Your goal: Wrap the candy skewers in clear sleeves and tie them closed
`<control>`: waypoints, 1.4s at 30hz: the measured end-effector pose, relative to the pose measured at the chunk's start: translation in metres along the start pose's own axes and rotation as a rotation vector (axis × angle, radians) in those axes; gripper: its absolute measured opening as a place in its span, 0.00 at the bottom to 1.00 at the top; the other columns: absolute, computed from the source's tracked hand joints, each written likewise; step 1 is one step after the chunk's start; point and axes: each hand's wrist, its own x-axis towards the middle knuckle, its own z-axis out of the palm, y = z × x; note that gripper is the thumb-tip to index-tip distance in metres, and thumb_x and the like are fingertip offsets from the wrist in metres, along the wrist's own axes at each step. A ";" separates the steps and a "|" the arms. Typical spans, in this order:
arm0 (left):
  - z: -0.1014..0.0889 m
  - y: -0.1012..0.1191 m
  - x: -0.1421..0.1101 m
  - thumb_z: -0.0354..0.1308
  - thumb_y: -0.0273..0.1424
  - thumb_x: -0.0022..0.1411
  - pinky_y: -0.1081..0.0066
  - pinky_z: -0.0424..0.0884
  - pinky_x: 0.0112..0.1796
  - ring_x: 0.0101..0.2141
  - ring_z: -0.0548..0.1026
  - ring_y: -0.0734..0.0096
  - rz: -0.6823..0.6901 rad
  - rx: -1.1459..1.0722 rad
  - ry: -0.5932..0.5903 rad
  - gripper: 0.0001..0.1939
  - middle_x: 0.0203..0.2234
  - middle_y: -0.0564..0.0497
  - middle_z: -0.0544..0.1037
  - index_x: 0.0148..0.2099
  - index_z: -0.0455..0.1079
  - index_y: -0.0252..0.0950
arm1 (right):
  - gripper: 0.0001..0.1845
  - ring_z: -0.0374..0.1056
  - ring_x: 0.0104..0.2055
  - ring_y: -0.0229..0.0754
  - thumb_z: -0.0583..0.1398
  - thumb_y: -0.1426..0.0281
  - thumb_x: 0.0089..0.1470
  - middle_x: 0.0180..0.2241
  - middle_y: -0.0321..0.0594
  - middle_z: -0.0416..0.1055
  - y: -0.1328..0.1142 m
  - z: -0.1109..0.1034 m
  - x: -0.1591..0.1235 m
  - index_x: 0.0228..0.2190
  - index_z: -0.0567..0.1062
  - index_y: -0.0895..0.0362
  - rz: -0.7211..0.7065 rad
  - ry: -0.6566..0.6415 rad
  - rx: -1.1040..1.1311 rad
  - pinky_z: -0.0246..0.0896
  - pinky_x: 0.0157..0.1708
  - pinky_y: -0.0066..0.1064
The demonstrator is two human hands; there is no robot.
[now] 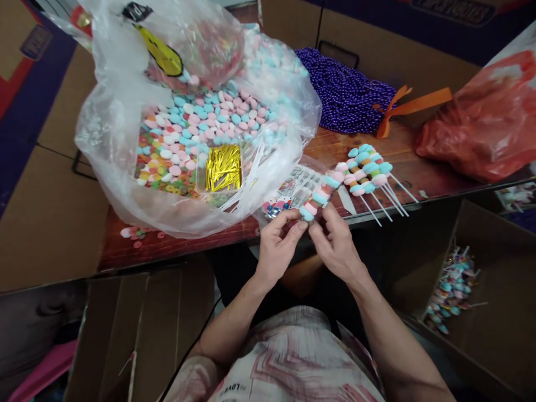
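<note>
A candy skewer [321, 197] of pink, blue and white pieces slants between my hands at the table's front edge. My left hand [280, 244] pinches its lower end between thumb and fingers. My right hand [337, 244] closes on the same end from the other side; the fingertips nearly meet there. What lies right under the fingertips is too small to make out. Just behind the hands is a clear printed plastic packet [299, 181]. Several finished skewers [368, 170] on white sticks lie to the right, their sticks reaching over the edge.
A large clear bag [104, 162] holds loose pastel candies [209, 120], candy rings, white sticks [253, 176] and gold twist ties [224, 167] in a small box. Purple bead strings [343, 92] and a red bag [477, 123] stand behind. Skewers [454, 287] lie in a carton [494, 324] at lower right.
</note>
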 end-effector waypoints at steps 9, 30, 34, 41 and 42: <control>0.023 0.006 0.005 0.80 0.29 0.37 0.85 0.51 0.17 0.16 0.58 0.89 -0.507 -0.305 -0.137 0.22 0.17 0.61 0.65 0.30 0.70 0.33 | 0.07 0.72 0.34 0.39 0.59 0.75 0.62 0.34 0.38 0.75 0.014 -0.020 -0.029 0.40 0.74 0.53 -0.161 0.237 -0.132 0.68 0.34 0.32; 0.047 -0.018 0.003 0.72 0.44 0.54 0.72 0.72 0.37 0.34 0.76 0.71 -0.519 -0.286 -0.334 0.18 0.30 0.52 0.77 0.36 0.75 0.36 | 0.07 0.66 0.32 0.39 0.55 0.77 0.62 0.29 0.36 0.67 0.015 -0.026 -0.042 0.34 0.69 0.54 -0.215 0.317 -0.349 0.64 0.33 0.32; 0.048 -0.019 -0.003 0.58 0.59 0.59 0.62 0.68 0.52 0.50 0.73 0.56 -0.254 -0.070 -0.423 0.28 0.39 0.45 0.78 0.33 0.78 0.37 | 0.06 0.65 0.30 0.36 0.55 0.76 0.63 0.29 0.33 0.67 0.011 -0.041 -0.052 0.34 0.69 0.54 -0.065 0.337 -0.288 0.62 0.32 0.29; 0.045 -0.036 -0.015 0.55 0.57 0.62 0.63 0.65 0.51 0.40 0.72 0.64 -0.237 0.178 -0.381 0.29 0.31 0.48 0.76 0.26 0.76 0.37 | 0.05 0.66 0.30 0.36 0.59 0.76 0.61 0.29 0.34 0.70 0.005 -0.045 -0.062 0.33 0.73 0.55 -0.040 0.443 -0.225 0.62 0.32 0.29; 0.046 -0.040 -0.015 0.61 0.56 0.59 0.63 0.66 0.49 0.38 0.72 0.65 -0.278 0.131 -0.382 0.27 0.31 0.49 0.76 0.26 0.76 0.36 | 0.05 0.66 0.31 0.36 0.60 0.76 0.60 0.30 0.34 0.71 0.007 -0.044 -0.066 0.33 0.74 0.55 -0.025 0.446 -0.191 0.62 0.33 0.29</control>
